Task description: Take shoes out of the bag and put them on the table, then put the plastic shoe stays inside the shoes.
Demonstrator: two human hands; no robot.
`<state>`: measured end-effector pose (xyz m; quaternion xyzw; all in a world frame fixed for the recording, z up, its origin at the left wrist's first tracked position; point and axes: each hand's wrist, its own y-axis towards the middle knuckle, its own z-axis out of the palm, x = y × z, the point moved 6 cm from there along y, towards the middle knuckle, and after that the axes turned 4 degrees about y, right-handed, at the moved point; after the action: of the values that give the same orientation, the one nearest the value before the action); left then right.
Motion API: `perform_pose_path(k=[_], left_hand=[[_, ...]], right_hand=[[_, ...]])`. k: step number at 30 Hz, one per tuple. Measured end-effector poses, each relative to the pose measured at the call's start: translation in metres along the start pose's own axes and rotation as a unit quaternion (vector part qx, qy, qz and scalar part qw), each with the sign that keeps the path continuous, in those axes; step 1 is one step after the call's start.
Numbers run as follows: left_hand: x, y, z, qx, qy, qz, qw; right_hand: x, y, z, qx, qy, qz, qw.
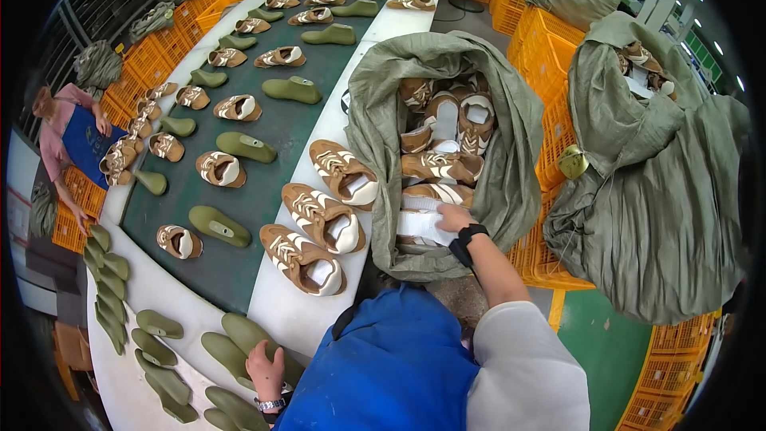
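On the left, the left hand [266, 369] rests with bent fingers on a green shoe last [247, 335] lying at the edge of the white surface [287, 311], not clearly gripping it. Three brown and white shoes [322, 218] lie in a row just beside the open grey-green sack [511, 168]. On the right, the right hand [453, 218] reaches into this sack and closes on a shoe [421, 226] with white lining, among other shoes

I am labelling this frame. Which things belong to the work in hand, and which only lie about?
In hand:
right hand
white shoe part
open green sack
left hand
green shoe last

Lying about:
tied sack
yellow crates
conveyor belt
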<state>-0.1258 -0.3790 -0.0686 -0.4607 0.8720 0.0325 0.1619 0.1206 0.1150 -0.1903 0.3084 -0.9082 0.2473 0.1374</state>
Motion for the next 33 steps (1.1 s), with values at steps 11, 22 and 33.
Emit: perform_pose_path(k=[11,22,33], left_hand=[[-0.058,0.034,-0.023,-0.038,-0.057,0.099,0.993],[-0.144,0.070,-0.039,0.304,-0.670,-0.002,0.677],[0.035,0.081,0.081,0.053,-0.812,-0.227,0.535]], right_hand=[[0.046,-0.058,-0.130,-0.081,0.569,-0.107,0.811],[0.256,-0.077,-0.036,0.066,0.508,-0.299,0.805],[0.086,-0.025,-0.049,-0.391,0.167,-0.148,0.893]])
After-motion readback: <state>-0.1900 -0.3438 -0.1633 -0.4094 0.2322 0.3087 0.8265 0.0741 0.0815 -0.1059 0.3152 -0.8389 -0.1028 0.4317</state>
